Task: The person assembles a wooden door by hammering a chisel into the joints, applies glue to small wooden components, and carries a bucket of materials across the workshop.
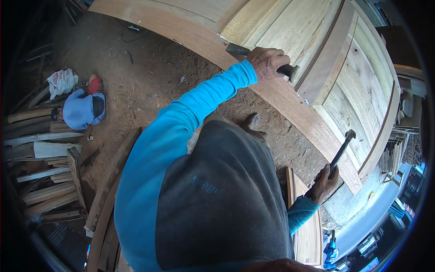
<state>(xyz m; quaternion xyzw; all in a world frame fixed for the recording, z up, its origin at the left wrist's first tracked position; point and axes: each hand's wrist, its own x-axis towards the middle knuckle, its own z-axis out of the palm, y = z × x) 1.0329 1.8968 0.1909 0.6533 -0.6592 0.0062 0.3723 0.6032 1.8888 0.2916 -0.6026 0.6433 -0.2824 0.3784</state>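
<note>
A large wooden panel door (290, 97) spans the upper right, with pale panels set in a reddish frame. My left hand (268, 63) is closed around a chisel (237, 49) over the frame. Its flat, dark blade points left, and the worn butt of its black handle sticks out to the right of my fist. Lower and farther right, my right hand (322, 185) grips a hammer (340, 152) by the handle. The hammer's head is raised toward the door's right end, apart from the chisel. Whether the blade touches the wood I cannot tell.
Another person (84, 109) in a light blue shirt is low down at the left, beside a white sack (62, 83). Stacked timber (52, 195) lies along the left. Long curved boards (108, 186) are close to my left side. My foot (252, 121) stands on the dirt floor.
</note>
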